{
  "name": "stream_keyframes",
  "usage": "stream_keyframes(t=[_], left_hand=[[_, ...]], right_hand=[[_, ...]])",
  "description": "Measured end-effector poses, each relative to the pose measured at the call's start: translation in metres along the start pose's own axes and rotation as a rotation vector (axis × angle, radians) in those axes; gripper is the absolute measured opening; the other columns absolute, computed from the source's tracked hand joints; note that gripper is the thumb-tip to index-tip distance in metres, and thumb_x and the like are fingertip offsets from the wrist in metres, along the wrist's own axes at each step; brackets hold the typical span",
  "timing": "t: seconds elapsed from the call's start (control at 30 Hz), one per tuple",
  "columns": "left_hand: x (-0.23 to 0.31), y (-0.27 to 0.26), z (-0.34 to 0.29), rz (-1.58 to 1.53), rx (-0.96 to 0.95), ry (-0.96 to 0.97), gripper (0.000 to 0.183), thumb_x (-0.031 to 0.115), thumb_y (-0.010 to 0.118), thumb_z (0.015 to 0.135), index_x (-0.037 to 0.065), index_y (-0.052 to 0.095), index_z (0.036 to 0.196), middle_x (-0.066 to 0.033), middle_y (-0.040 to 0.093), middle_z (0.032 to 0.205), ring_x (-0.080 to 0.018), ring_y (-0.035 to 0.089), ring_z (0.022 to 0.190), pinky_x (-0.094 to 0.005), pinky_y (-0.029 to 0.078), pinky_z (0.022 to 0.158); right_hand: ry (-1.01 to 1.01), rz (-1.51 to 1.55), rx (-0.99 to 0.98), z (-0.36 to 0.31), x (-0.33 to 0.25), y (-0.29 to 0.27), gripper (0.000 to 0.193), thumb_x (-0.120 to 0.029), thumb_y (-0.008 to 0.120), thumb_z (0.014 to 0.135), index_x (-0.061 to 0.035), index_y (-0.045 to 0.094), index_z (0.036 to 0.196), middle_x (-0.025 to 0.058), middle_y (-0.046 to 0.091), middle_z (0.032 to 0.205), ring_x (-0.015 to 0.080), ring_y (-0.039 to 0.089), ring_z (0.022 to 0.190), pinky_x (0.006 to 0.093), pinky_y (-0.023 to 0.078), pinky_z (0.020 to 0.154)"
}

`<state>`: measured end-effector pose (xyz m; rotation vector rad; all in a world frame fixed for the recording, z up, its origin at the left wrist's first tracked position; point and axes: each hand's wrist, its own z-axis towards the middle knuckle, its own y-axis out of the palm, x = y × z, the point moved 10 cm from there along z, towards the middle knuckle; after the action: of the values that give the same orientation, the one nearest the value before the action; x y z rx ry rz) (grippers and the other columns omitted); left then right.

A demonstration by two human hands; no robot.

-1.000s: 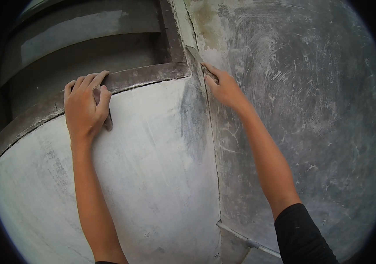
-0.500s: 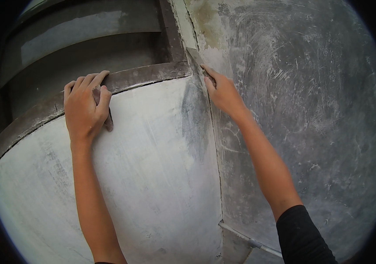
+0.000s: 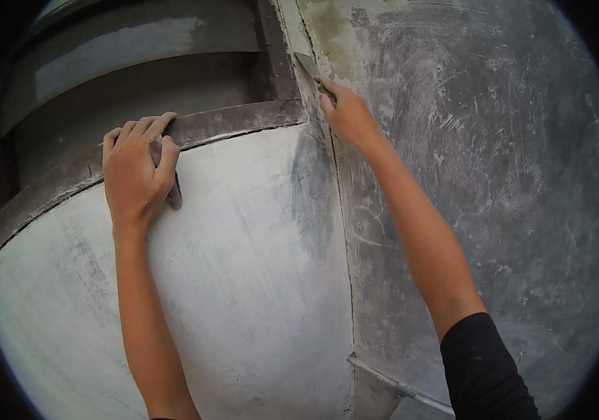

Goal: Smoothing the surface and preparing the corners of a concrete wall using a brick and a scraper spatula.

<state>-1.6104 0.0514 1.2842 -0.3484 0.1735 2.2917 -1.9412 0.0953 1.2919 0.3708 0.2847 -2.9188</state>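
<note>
High up near the corner, my right hand [image 3: 352, 115] is closed around the dark handle of a putty knife [image 3: 306, 65]. Its thin triangular blade lies by the strip of wall just right of the window's side post. My left hand [image 3: 135, 171] hooks its fingers over the brown window frame [image 3: 243, 117]. Between its thumb and palm sits a thin, flat reddish-brown piece [image 3: 175, 196]; its kind cannot be made out, and the palm hides much of it.
Below the frame spreads a whitish wall [image 3: 243, 280] with a grey patch by the corner. A cracked joint [image 3: 347, 259] runs down beside a rough grey wall [image 3: 467, 175]. Dark slanted panels [image 3: 138, 91] fill the window opening. A pale pipe [image 3: 401, 388] crosses the lower right.
My right hand has moved up and slightly left, carrying the putty knife higher along the corner strip. My left hand keeps its place on the frame.
</note>
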Motion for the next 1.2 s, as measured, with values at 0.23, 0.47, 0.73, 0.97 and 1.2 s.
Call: stream_keyframes(t=[0.23,0.47,0.73,0.97,1.2], left_hand=[[0.006,0.001,0.003,-0.012,0.011,0.005,0.039,0.023,0.051,0.089,0.005,0.073,0.116,-0.0112,0.071,0.113,-0.027,0.063,0.106,-0.0431,0.037,0.11],[0.003,-0.003,0.001,-0.034,-0.003,0.014,0.039,0.023,0.051,0.09,0.005,0.073,0.117,-0.0113,0.071,0.114,-0.0277,0.063,0.107,-0.0434,0.037,0.11],[0.001,-0.001,0.0,-0.046,-0.001,-0.012,0.039,0.024,0.052,0.09,0.005,0.073,0.117,-0.011,0.071,0.115,-0.0276,0.063,0.109,-0.0434,0.037,0.111],[0.002,-0.002,0.0,-0.044,0.028,0.0,0.039,0.025,0.052,0.09,0.006,0.073,0.117,-0.0107,0.072,0.114,-0.0275,0.063,0.107,-0.0433,0.037,0.111],[-0.002,-0.002,-0.001,-0.048,0.011,-0.014,0.038,0.025,0.052,0.091,0.006,0.074,0.115,-0.0106,0.072,0.113,-0.0265,0.064,0.104,-0.0434,0.038,0.111]], right_hand=[[0.009,-0.002,-0.012,-0.028,-0.004,-0.009,0.047,-0.016,0.051,0.097,-0.0067,0.055,0.143,0.0313,0.068,0.109,0.0465,0.066,0.104,0.0501,0.051,0.094],[0.106,-0.061,-0.204,-0.101,-0.003,-0.003,0.045,-0.014,0.049,0.101,-0.0109,0.054,0.146,0.0282,0.07,0.098,0.043,0.068,0.087,0.0474,0.051,0.085],[0.009,-0.015,-0.159,-0.059,-0.008,-0.008,0.045,-0.016,0.052,0.1,-0.0091,0.056,0.144,0.0288,0.068,0.117,0.0427,0.067,0.107,0.0441,0.05,0.096],[0.06,0.012,-0.133,-0.041,-0.005,-0.009,0.046,-0.015,0.052,0.1,-0.0101,0.056,0.145,0.0278,0.069,0.115,0.0393,0.068,0.101,0.0421,0.05,0.093],[0.138,-0.03,-0.251,-0.11,-0.018,-0.007,0.047,-0.015,0.052,0.099,-0.0096,0.054,0.146,0.0291,0.07,0.099,0.0407,0.071,0.091,0.047,0.051,0.083]])
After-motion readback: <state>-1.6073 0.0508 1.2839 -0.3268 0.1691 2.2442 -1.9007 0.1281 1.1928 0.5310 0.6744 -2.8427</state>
